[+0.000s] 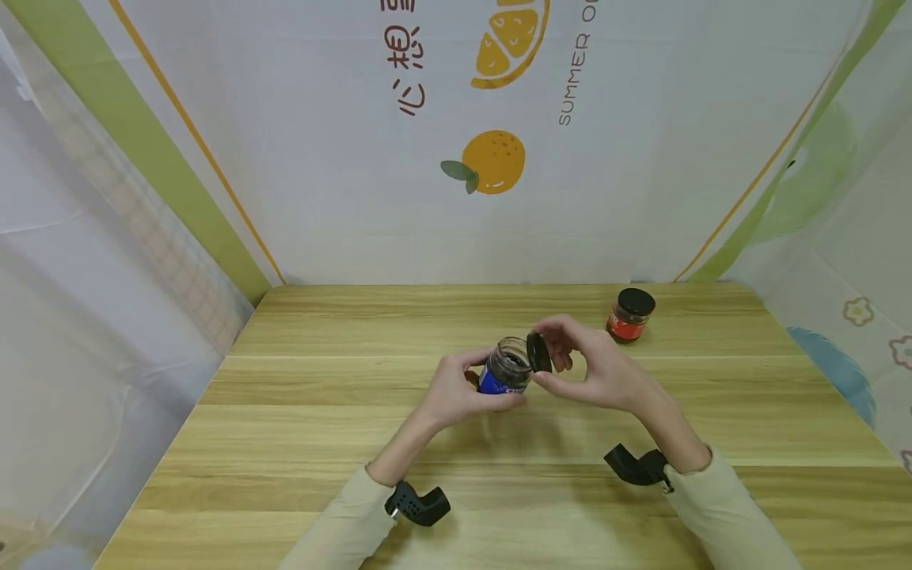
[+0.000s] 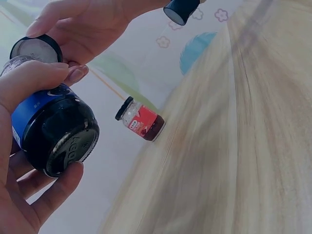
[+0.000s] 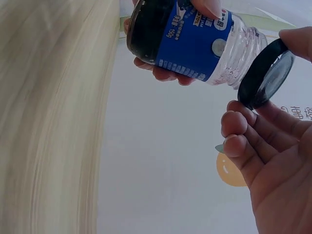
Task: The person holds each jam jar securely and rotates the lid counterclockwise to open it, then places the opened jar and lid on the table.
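In the head view my left hand (image 1: 459, 389) grips a glass jam jar (image 1: 504, 368) with a blue label, raised above the table and tilted a little. Its mouth is uncovered and dark jam fills the lower part. My right hand (image 1: 594, 366) pinches the black lid (image 1: 539, 353) between thumb and fingers, on edge right beside the jar's rim. From the right wrist, the lid (image 3: 265, 73) shows its inner side turned away from the jar, and the blue label (image 3: 192, 41) faces the camera. The left wrist view shows the jar's dark base (image 2: 68, 139) with fingers wrapped round it.
A second jar (image 1: 630, 315), with a red label and a black lid, stands at the back right of the wooden table (image 1: 342, 443). A printed white curtain (image 1: 342, 198) hangs behind the table's far edge. Black wrist cameras (image 1: 420, 505) sit on both sleeves.
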A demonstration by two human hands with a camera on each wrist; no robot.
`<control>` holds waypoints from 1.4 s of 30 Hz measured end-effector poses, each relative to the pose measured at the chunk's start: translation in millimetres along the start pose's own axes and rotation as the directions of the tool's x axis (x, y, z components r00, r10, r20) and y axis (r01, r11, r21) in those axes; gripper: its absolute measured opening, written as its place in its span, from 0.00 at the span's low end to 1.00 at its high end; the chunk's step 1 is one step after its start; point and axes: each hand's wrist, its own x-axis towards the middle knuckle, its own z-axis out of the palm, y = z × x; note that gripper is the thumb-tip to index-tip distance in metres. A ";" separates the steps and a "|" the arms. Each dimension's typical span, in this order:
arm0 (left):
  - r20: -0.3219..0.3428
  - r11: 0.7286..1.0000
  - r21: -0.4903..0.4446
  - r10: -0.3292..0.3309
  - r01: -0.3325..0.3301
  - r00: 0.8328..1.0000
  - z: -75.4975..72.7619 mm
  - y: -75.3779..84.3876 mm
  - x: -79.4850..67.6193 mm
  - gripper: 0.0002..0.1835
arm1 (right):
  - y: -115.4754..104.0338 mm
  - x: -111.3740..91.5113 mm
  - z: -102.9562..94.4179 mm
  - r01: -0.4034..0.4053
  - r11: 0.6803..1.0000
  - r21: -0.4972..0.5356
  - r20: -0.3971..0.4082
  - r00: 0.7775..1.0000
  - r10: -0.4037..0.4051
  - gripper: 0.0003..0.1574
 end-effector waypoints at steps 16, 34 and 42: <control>-0.085 0.999 0.027 -0.036 0.038 0.996 -3.9 -6.8 3.0 0.25 | 3.7 4.4 0.9 -0.093 0.996 0.010 -0.010 0.996 0.093 0.29; -0.182 0.996 0.043 -0.072 0.081 0.981 -11.3 -9.2 4.6 0.29 | 2.3 25.2 4.3 -0.255 0.967 -0.015 -0.030 0.967 0.255 0.25; -0.203 0.994 0.034 -0.096 0.105 0.975 -12.9 -11.2 2.9 0.28 | 2.5 35.8 8.4 -0.251 0.968 0.012 -0.052 0.967 0.251 0.24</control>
